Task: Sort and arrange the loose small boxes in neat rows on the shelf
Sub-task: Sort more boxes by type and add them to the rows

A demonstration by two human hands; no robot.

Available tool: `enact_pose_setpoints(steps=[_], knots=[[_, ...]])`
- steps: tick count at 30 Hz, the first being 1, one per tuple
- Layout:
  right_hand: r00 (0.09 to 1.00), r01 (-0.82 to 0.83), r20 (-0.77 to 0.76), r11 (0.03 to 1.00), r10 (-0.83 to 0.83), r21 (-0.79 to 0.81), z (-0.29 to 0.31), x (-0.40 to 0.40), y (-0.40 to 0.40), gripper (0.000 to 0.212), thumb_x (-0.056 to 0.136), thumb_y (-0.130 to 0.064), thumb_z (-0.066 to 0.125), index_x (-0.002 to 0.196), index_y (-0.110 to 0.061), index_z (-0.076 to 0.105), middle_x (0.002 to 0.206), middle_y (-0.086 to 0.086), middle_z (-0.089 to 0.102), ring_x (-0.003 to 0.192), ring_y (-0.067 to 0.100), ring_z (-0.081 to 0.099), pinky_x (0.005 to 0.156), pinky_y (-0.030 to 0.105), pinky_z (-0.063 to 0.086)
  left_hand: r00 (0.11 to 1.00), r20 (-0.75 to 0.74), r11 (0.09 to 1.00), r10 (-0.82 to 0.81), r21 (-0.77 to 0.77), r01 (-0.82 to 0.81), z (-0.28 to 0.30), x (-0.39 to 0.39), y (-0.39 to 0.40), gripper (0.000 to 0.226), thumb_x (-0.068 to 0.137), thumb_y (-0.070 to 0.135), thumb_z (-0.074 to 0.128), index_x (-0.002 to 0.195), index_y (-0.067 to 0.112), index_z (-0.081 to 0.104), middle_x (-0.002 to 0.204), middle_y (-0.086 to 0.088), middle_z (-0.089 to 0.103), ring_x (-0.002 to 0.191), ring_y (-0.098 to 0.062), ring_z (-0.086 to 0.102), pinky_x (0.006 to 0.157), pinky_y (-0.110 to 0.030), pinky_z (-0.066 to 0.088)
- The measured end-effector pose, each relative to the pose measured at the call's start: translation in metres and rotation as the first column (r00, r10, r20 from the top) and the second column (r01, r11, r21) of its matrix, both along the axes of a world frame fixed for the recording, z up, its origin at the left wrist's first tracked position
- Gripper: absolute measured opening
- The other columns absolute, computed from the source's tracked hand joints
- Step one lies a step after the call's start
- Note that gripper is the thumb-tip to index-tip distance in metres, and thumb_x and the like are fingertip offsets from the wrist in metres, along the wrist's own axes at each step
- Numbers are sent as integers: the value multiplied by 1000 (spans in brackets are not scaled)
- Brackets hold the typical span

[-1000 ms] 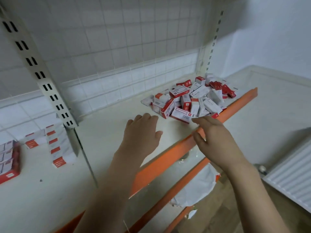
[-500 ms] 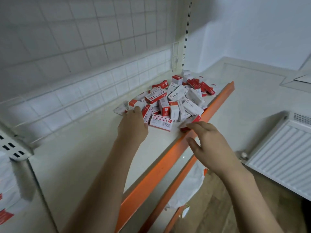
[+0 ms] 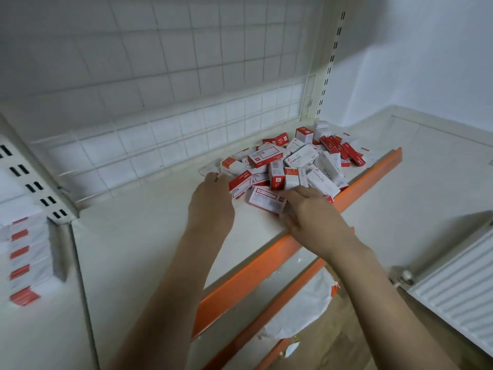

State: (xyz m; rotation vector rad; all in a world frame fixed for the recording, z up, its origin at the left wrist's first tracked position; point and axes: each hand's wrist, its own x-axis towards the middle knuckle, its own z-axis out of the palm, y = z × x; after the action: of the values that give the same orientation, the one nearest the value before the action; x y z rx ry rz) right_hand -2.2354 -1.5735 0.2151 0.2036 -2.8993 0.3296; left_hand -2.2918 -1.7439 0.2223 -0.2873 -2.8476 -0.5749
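A loose pile of small red-and-white staple boxes [image 3: 298,161] lies at the right end of the white shelf [image 3: 149,236], which has an orange front rail. My left hand [image 3: 210,201] reaches the pile's left edge, its fingertips resting on the outer boxes. My right hand [image 3: 312,217] is at the near side of the pile. Its index finger and thumb sit at the two corners of a flat white box [image 3: 266,200] lying in front of the heap and pinch its end.
A neat stack of the same boxes [image 3: 24,252] stands in the neighbouring shelf bay at far left, behind a slotted upright [image 3: 34,182]. A wire grid [image 3: 186,76] backs the shelf. A white bag [image 3: 301,303] lies on a lower shelf. A radiator [image 3: 453,289] is at lower right.
Both hands have moved forward to the pile. The left now touches its left edge, and the right has come off the orange rail onto the flat box in front.
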Motion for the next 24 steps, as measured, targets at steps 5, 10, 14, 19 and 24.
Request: enact_pose_setpoints(steps=[5, 10, 14, 19, 24], knots=[[997, -13, 72, 997, 7, 82, 0, -30, -17, 43, 90, -34, 53, 125, -11, 47, 119, 9, 51, 112, 27, 44, 90, 33, 37, 993, -85, 995, 79, 73, -73, 14, 34, -30, 24, 95, 14, 47, 116, 10, 57, 103, -7, 49, 90, -25, 54, 71, -26, 37], [993, 45, 92, 967, -70, 253, -4, -44, -26, 51, 91, -34, 50, 133, -7, 38, 134, 12, 42, 123, 28, 36, 99, 36, 34, 978, -160, 975, 137, 194, -105, 18, 68, -53, 20, 90, 10, 56, 108, 8, 64, 95, -7, 54, 78, -25, 56, 68, -27, 42], [993, 73, 71, 958, -97, 278, -8, -46, -31, 39, 94, -27, 44, 127, -5, 44, 131, 13, 44, 122, 29, 35, 98, 37, 34, 968, -168, 965, 184, 220, -145, 15, 89, -62, 21, 87, 8, 60, 107, 9, 65, 92, -6, 54, 78, -24, 57, 70, -25, 42], [997, 18, 64, 981, -31, 192, -7, -40, -32, 42, 91, -26, 51, 127, -5, 46, 132, 14, 45, 123, 31, 35, 100, 38, 33, 951, -181, 952, 250, 222, -208, 10, 111, -68, 22, 86, 8, 61, 107, 10, 65, 90, -3, 52, 76, -23, 55, 68, -20, 35], [990, -126, -69, 992, 125, 0, 4, -13, -48, 41, 87, -26, 58, 121, -5, 48, 122, 14, 47, 112, 30, 46, 91, 36, 38, 938, -167, 925, 305, 287, -250, 3, 131, -72, 23, 85, 6, 63, 108, 9, 65, 90, -2, 50, 66, -10, 47, 64, -16, 35]])
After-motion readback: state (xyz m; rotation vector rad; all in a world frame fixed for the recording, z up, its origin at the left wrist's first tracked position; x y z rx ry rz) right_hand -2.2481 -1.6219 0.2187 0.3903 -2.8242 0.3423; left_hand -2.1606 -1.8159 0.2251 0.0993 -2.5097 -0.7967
